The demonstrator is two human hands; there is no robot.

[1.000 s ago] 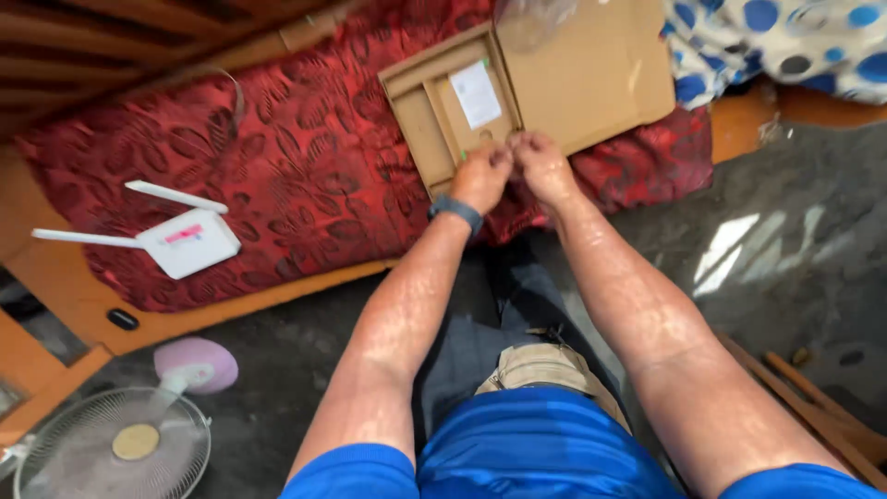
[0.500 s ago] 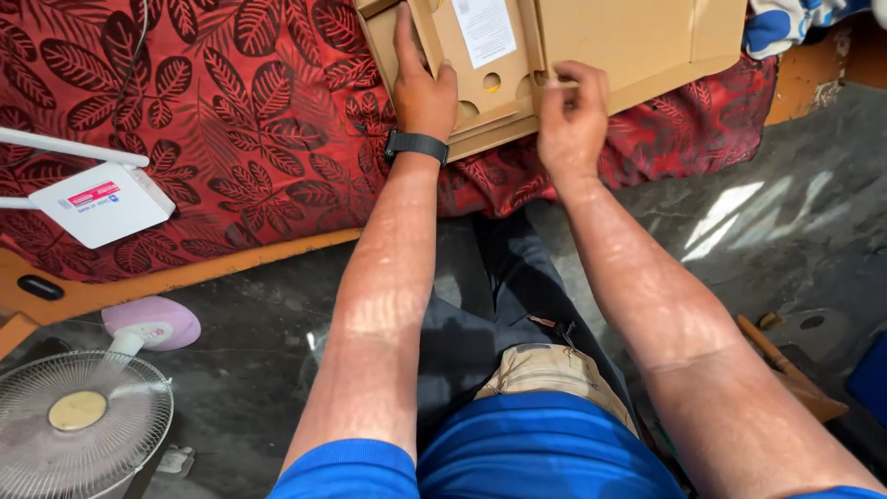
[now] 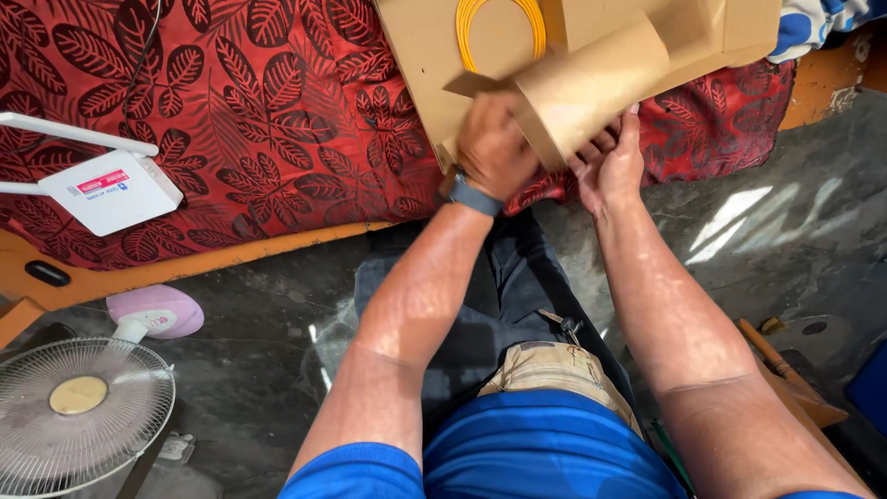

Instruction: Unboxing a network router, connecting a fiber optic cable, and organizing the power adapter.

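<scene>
Cardboard insert [image 3: 591,92], folded and plain brown, is up off the open cardboard box [image 3: 434,65] on the bed's red leaf-patterned cover [image 3: 231,120]. From the head view, the left hand [image 3: 494,148] clamps its near corner, seemingly to tilt it clear, while the right hand [image 3: 614,162] props it from beneath, fingers spread. A coiled yellow cable [image 3: 504,23] shows underneath. Off left lies a smooth white router [image 3: 111,189]; a round-grilled fan [image 3: 78,407] stands on the floor.
</scene>
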